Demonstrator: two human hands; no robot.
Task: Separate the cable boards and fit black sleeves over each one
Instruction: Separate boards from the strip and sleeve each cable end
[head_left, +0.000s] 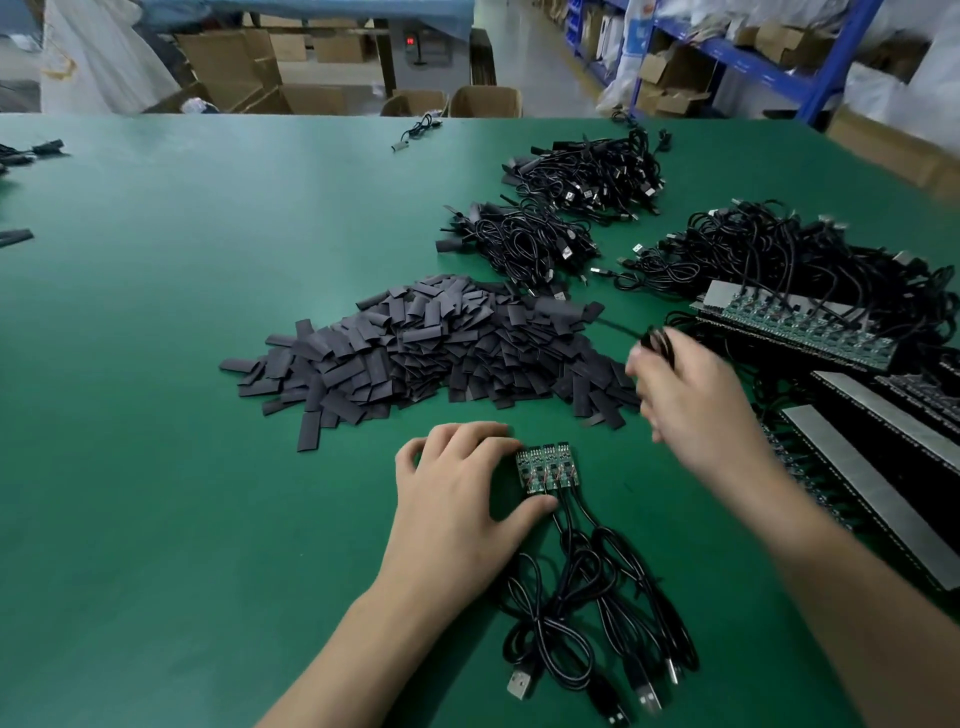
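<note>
Left hand (457, 483) is pinching the three-board strip (548, 466) by its left edge on the green table (156, 364); right hand (691, 395), blurred, is clutching a black cable (658, 338). Boards are judged light, rigid, brittle; edges are offering safest hold.

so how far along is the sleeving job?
Done: two far piles of cables look sleeved. In hand: left hand holds a strip of three boards, still joined, no sleeves on; right hand, blurred, grips a black cable. Left: full board panels at right, and a big sleeve pile to use.
</note>
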